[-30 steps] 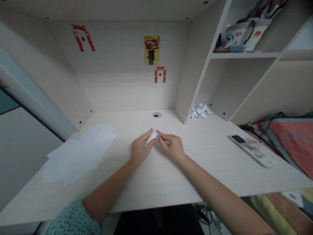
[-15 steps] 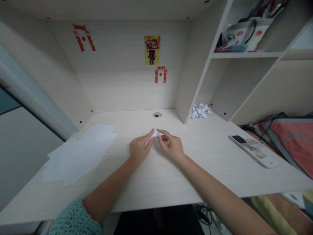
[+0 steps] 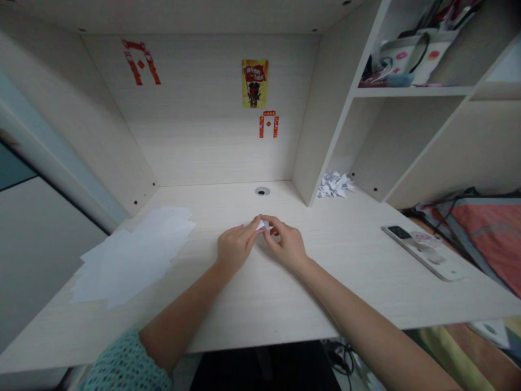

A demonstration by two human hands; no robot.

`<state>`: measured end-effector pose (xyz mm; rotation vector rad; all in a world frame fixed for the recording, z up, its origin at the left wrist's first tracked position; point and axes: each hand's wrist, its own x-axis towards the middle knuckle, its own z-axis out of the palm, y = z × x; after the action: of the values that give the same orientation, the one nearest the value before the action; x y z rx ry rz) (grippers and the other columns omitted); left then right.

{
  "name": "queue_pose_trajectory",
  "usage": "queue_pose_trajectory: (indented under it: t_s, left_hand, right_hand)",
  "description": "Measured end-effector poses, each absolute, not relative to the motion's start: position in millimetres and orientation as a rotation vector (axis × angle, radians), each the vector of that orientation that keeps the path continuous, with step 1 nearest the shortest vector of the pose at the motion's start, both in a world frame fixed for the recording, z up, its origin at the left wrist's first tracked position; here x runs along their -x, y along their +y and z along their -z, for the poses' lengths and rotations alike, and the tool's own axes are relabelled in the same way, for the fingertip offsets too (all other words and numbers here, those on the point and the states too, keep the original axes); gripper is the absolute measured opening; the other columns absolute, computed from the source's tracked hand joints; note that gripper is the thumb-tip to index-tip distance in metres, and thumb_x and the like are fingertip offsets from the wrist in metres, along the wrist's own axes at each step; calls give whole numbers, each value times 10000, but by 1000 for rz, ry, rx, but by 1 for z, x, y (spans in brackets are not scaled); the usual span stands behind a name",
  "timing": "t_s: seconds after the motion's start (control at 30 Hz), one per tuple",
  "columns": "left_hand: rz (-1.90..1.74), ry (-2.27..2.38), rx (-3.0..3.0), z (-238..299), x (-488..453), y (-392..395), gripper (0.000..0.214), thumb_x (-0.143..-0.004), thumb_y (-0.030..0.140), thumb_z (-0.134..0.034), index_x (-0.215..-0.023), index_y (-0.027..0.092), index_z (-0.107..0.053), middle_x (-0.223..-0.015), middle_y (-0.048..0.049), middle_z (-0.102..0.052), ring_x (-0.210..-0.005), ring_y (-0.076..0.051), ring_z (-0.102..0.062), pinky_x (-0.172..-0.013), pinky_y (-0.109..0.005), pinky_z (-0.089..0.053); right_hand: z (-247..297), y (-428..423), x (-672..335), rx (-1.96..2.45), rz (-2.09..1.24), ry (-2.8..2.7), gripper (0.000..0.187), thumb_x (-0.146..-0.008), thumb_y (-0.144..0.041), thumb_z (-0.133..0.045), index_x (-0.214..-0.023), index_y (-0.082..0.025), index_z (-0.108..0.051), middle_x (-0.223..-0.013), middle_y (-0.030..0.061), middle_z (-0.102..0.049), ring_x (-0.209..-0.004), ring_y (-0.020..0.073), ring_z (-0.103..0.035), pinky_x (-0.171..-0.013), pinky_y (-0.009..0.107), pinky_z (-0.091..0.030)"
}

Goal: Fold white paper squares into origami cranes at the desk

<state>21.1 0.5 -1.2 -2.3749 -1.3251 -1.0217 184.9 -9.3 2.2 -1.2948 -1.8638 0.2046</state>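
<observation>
A small folded piece of white paper is pinched between both hands above the middle of the desk. My left hand grips it from the left, fingers closed and partly covering it. From the right, my right hand holds it with thumb and fingertips. To the left, white paper sheets lie fanned out in an overlapping spread. A heap of small folded white paper pieces sits at the back right, beneath the shelf.
A phone in a clear case lies on the right of the desk. Behind my hands is a round cable hole. An upright divider stands right of it. White cups with pens occupy the upper shelf.
My left fingers have shifted slightly up and to the right over the folded paper, covering more of its left side. The right hand stays almost in place.
</observation>
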Motion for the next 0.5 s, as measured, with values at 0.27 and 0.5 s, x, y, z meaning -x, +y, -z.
queue_pose_trajectory:
  t_s: [0.27,0.5]
  left_hand:
    - [1182,-1355,2469,-1,-22,-2,390,-800,370,-560,-1183,299,-556,-1077,-30,-657,-940,-193,-634,-910,-326,-451]
    - [1291,-1293,2495,-3,-22,-3,361,-810,313,-555,-1171,317,-556,-1098,-3,-644,-930,-179,-638,-894,-332,-474]
  right_hand:
    - [-3,-8,-186,1213,-329,-1773,303,-843,-313,-463,-1130,-259,-540,-809,10,-655,-670,140,-609,-639,240,-473]
    - [-2,-6,-185,1125,-467,-1697,222,-841,-283,-453,-1017,-236,-579,-842,18,-648,-678,139,-587,-579,230,-455]
